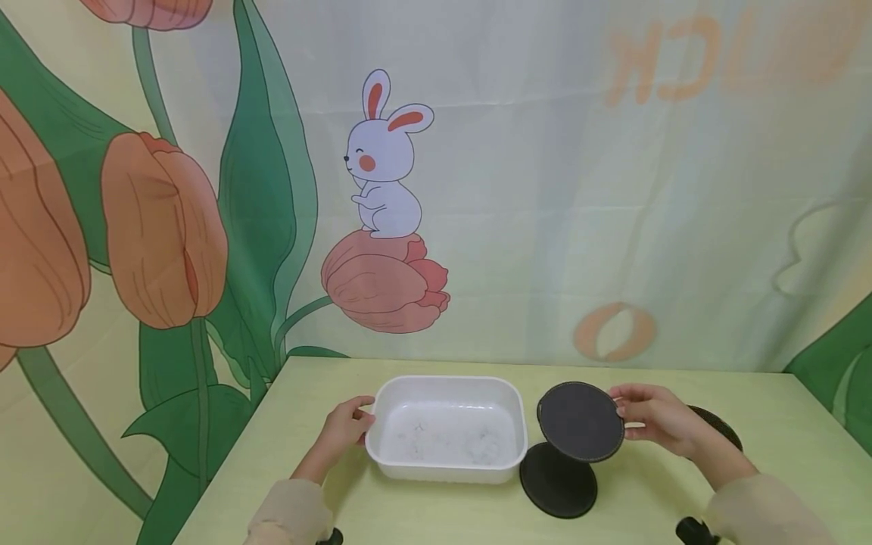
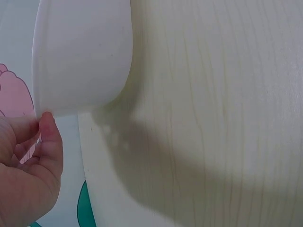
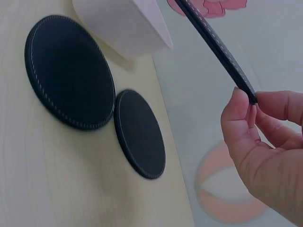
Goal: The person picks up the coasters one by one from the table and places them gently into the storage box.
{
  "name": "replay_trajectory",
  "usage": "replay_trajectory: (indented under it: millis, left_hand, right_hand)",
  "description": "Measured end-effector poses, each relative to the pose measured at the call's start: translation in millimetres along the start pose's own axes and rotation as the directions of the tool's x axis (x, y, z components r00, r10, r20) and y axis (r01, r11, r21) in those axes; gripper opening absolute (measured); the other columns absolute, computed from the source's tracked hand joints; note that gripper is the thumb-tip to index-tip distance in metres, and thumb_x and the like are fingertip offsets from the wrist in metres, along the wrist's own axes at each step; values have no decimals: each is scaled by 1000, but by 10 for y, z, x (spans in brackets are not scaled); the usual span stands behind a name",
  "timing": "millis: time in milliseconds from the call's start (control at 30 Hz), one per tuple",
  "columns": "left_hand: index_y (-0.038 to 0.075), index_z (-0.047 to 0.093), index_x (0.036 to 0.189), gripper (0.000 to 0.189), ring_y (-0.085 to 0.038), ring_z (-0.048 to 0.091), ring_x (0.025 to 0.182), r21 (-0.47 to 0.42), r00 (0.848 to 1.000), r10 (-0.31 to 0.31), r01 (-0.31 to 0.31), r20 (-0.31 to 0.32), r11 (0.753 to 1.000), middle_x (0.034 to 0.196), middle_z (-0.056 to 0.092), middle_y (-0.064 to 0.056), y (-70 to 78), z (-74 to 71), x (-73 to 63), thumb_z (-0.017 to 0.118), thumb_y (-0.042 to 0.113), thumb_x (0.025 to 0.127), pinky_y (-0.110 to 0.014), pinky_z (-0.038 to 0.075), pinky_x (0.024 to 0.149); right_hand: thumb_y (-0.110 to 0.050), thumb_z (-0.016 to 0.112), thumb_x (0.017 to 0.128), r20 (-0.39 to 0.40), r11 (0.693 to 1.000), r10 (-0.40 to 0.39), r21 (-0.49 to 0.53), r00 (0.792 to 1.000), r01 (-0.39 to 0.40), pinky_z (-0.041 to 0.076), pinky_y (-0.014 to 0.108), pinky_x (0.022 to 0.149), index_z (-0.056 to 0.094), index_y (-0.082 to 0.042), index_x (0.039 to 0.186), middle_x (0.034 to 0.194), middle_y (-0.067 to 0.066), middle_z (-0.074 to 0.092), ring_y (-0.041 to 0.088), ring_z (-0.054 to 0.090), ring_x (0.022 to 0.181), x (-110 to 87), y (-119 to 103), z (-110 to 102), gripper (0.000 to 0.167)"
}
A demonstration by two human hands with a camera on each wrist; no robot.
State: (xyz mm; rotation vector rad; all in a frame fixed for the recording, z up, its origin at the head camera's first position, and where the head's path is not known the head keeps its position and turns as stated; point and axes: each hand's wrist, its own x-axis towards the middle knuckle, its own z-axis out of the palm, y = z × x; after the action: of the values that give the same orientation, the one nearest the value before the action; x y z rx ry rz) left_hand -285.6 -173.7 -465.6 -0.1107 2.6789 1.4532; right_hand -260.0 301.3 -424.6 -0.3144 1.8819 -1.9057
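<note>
A white rectangular plastic tub stands on the table. My left hand pinches its left rim between thumb and fingers; the left wrist view shows the same hand at the tub's corner. Raised in the air to the right of the tub is a black round coaster with stitched edging. Its edge is pinched by the thumb and fingers of my right hand. Below it, another black coaster lies flat beside the tub. Two lying coasters, a nearer one and a farther one, appear in the right wrist view.
A dark round-edged thing is partly hidden behind my right wrist. The pale wood-grain table ends at a printed curtain with tulips and a rabbit. Dark bits of wrist gear show below the sleeves.
</note>
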Motion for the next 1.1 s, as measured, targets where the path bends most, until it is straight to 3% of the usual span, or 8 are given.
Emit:
replay_trajectory:
  millis: [267, 500, 700, 1100]
  left_hand:
    - [5, 46, 125, 38, -16, 53, 72, -6, 1000, -26, 26, 1, 1000, 94, 54, -12, -28, 11, 21, 52, 6, 88, -24, 52, 60]
    - [2, 46, 125, 37, -22, 56, 75, -50, 1000, 21, -21, 6, 999, 90, 54, -13, -44, 2, 12, 50, 4, 88, -26, 52, 59]
    - [1, 46, 125, 37, -21, 56, 75, -48, 1000, 19, -19, 7, 999, 90, 54, -12, -24, -5, -2, 50, 4, 88, -25, 52, 59]
    - [2, 46, 124, 37, -14, 53, 69, -35, 1000, 21, -20, 14, 999, 90, 54, -12, -76, -13, 38, 51, 5, 88, -25, 52, 59]
  right_hand:
    - [-2, 48, 87, -25, 998, -19, 53, 1000, 20, 52, 22, 62, 54, -11, 100, 81, -5, 58, 8, 57, 70, 196, -32, 280, 17]
    - [0, 46, 87, -15, 992, -26, 125, 1000, 27, 51, 20, 58, 55, -10, 98, 77, -4, 60, 7, 58, 65, 351, -13, 506, 17]
    - [1, 48, 85, -60, 993, 7, 120, 998, 0, 51, 20, 57, 56, -10, 97, 76, -4, 60, 8, 58, 65, 498, 19, 692, 17]
    - [4, 45, 85, -99, 993, 25, 116, 995, -14, 49, 22, 56, 46, 4, 110, 79, -1, 58, 10, 57, 66, 811, 65, 1049, 25]
